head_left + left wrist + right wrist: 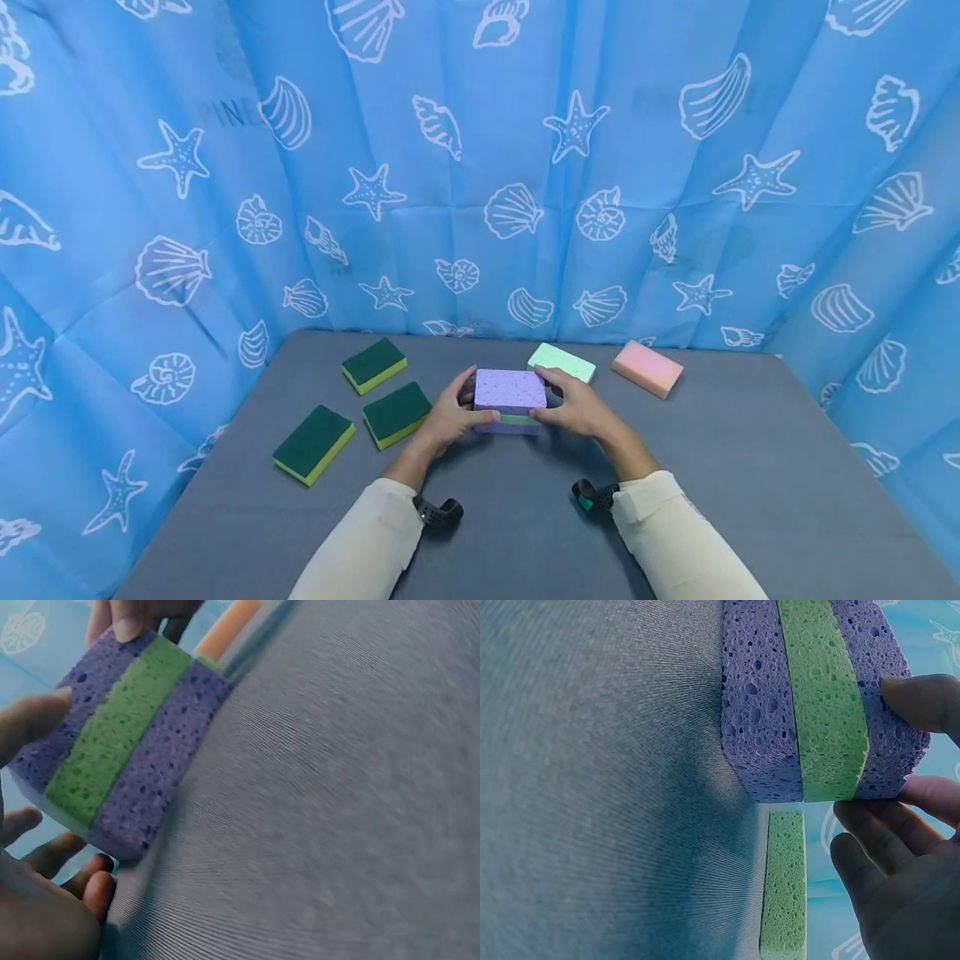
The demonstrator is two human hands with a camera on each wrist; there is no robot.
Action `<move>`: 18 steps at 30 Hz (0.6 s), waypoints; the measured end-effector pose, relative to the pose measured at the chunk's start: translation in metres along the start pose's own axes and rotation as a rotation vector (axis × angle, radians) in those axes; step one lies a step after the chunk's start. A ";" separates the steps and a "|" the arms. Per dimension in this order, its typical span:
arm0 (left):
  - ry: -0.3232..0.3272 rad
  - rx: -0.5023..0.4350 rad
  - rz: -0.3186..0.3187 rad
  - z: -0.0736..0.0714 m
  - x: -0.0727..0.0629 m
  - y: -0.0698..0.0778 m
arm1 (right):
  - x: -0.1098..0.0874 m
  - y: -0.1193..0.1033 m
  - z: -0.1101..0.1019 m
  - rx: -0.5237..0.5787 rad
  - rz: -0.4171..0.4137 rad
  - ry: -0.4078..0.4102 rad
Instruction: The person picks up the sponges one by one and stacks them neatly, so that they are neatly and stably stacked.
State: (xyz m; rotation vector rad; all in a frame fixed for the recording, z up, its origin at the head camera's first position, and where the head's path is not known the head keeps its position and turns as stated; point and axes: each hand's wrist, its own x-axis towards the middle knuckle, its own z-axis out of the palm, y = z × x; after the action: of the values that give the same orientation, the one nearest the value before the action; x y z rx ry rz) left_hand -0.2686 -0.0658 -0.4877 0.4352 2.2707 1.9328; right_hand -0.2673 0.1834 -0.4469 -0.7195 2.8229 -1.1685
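Faint letters reading "PIN" stand on the blue curtain.

Purple-and-green rectangular sponge stack: purple, green, purple
Green-and-yellow rectangular scouring sponges: dark green tops, yellow sides
Peach rectangular sponge: pinkish top, orange side
Blue fabric curtain: white shell and starfish outlines

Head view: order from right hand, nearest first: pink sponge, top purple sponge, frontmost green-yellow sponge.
1. Top purple sponge: touching the right hand, on its left.
2. Pink sponge: behind the hand, rightward.
3. Frontmost green-yellow sponge: far left.
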 end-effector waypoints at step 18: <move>0.030 -0.021 0.032 -0.002 0.003 0.000 | -0.004 0.002 -0.001 0.067 -0.016 0.004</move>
State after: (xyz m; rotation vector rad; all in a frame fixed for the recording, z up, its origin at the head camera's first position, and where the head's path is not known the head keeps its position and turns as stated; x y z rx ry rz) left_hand -0.2721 -0.0668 -0.4873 0.4455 2.2737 1.9897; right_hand -0.2647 0.1872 -0.4486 -0.7378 2.7710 -1.2614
